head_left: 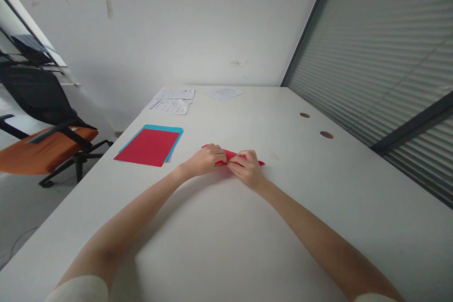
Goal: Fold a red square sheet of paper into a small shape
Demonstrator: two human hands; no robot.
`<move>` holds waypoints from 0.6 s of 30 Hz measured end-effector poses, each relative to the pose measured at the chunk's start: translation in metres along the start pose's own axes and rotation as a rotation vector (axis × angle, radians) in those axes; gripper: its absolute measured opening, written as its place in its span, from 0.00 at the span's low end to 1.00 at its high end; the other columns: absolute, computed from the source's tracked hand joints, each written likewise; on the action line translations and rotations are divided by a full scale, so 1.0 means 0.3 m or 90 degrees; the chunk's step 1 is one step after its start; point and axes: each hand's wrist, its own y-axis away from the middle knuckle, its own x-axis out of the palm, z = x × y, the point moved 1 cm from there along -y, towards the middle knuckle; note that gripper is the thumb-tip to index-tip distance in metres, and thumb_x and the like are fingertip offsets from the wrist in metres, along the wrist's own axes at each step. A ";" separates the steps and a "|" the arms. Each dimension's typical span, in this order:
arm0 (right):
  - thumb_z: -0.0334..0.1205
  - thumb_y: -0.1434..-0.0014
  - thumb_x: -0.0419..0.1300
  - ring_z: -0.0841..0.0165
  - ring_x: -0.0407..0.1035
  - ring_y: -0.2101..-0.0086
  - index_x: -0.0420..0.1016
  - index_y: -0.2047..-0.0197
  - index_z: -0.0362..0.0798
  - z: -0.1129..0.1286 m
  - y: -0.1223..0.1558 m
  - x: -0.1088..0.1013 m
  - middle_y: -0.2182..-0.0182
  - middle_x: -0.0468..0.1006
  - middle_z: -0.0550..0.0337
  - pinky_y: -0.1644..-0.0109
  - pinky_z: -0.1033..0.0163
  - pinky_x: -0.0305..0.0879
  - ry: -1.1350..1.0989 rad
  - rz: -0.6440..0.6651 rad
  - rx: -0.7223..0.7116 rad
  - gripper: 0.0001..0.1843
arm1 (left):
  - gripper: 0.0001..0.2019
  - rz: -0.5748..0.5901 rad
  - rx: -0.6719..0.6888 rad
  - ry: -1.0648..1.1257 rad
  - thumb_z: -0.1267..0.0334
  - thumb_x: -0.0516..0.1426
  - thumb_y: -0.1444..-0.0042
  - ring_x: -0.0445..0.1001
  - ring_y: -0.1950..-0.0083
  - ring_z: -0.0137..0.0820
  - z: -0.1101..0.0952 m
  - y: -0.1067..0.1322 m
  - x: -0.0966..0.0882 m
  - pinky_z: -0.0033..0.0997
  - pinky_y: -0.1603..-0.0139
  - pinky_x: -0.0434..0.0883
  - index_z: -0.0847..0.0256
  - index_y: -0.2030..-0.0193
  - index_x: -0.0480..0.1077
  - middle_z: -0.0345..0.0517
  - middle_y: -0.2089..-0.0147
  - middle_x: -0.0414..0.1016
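Observation:
Both my hands are on a folded piece of red paper point(230, 155) at the middle of the white table point(219, 226). My left hand point(208, 158) is closed over its left part, fingers curled around it. My right hand point(247, 167) pinches the paper near its middle, with thumb and fingers drawn together. Pointed red ends stick out past the hands on both sides. My fingers hide much of the paper, so its full shape cannot be made out.
Left of my hands lies a stack of coloured sheets point(150, 146), red on top with blue beneath. Printed papers point(173, 101) and another sheet point(224, 93) lie at the far end. Two round holes pierce the table's right side. An orange-seated chair point(46, 151) stands left; blinds point(389, 56) line the right.

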 end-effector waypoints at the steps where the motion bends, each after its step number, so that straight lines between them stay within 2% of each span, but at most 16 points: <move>1: 0.36 0.33 0.57 0.63 0.64 0.57 0.81 0.63 0.54 -0.001 0.011 0.006 0.67 0.82 0.62 0.51 0.54 0.54 -0.003 -0.008 -0.004 0.11 | 0.10 -0.006 0.010 0.007 0.66 0.54 0.35 0.72 0.62 0.32 0.000 0.001 0.013 0.33 0.56 0.65 0.62 0.68 0.72 0.47 0.66 0.77; 5: 0.37 0.34 0.57 0.62 0.63 0.57 0.81 0.64 0.54 -0.010 0.046 0.039 0.66 0.81 0.61 0.51 0.54 0.55 0.011 0.009 -0.015 0.11 | 0.10 -0.041 0.040 0.003 0.68 0.54 0.36 0.71 0.64 0.33 0.001 0.015 0.065 0.33 0.58 0.65 0.64 0.69 0.72 0.47 0.68 0.76; 9: 0.41 0.34 0.58 0.61 0.62 0.57 0.80 0.62 0.52 -0.014 0.054 0.058 0.63 0.81 0.59 0.50 0.52 0.55 0.023 0.081 -0.022 0.09 | 0.11 -0.012 0.062 -0.034 0.68 0.54 0.36 0.71 0.64 0.32 0.009 0.043 0.104 0.33 0.58 0.64 0.64 0.69 0.72 0.47 0.68 0.76; 13: 0.40 0.35 0.59 0.61 0.62 0.57 0.80 0.60 0.50 -0.010 0.048 0.058 0.62 0.80 0.57 0.50 0.52 0.55 0.022 0.102 -0.051 0.08 | 0.12 0.011 0.068 -0.038 0.69 0.53 0.35 0.72 0.64 0.32 0.018 0.062 0.123 0.33 0.58 0.65 0.63 0.69 0.73 0.47 0.68 0.76; 18: 0.37 0.35 0.58 0.62 0.62 0.59 0.81 0.65 0.50 -0.009 0.048 0.069 0.65 0.79 0.57 0.54 0.53 0.55 -0.006 0.127 -0.074 0.09 | 0.11 0.020 0.068 -0.032 0.68 0.54 0.36 0.73 0.65 0.31 0.026 0.069 0.129 0.33 0.59 0.65 0.62 0.69 0.74 0.46 0.69 0.77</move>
